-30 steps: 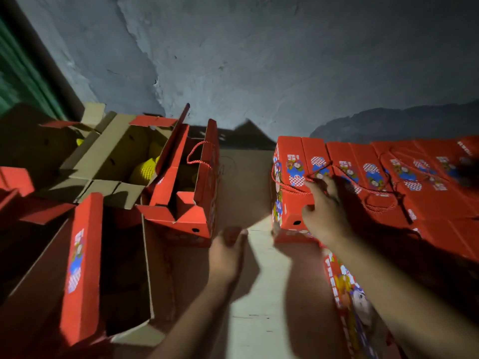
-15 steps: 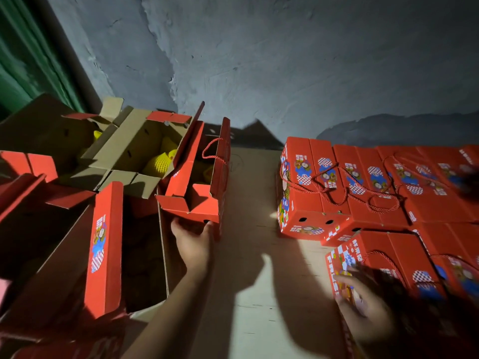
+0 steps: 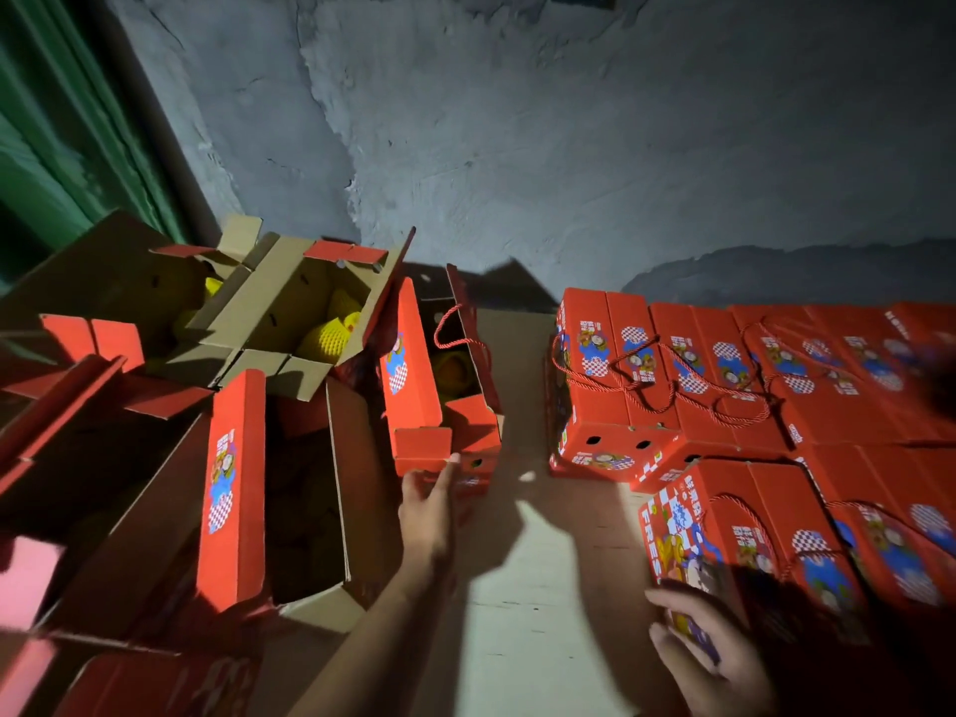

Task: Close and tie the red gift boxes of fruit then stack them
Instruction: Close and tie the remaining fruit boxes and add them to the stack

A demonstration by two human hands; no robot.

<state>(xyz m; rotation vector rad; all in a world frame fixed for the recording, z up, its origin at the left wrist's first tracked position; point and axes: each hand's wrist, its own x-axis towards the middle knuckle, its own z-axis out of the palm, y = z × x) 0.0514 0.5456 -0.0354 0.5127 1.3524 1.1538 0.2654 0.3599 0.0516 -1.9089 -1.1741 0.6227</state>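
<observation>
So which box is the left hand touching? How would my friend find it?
Start at the grey wall, then look down at the bare floor strip. On its left stands the open red box beside the brown cartons: narrow, flaps up, rope handle loose, unlike the tied boxes on the right.

Left hand [image 3: 429, 514] reached the open box [image 3: 447, 421]; right hand [image 3: 708, 654] dropped low

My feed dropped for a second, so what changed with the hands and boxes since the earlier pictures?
The right hand left the far tied box and came down to the near closed box, its fingers now on that box's near end. The left hand reached forward to the open box, fingertips touching its front flap. The boxes themselves stayed put, and the open one is still untied.
</observation>
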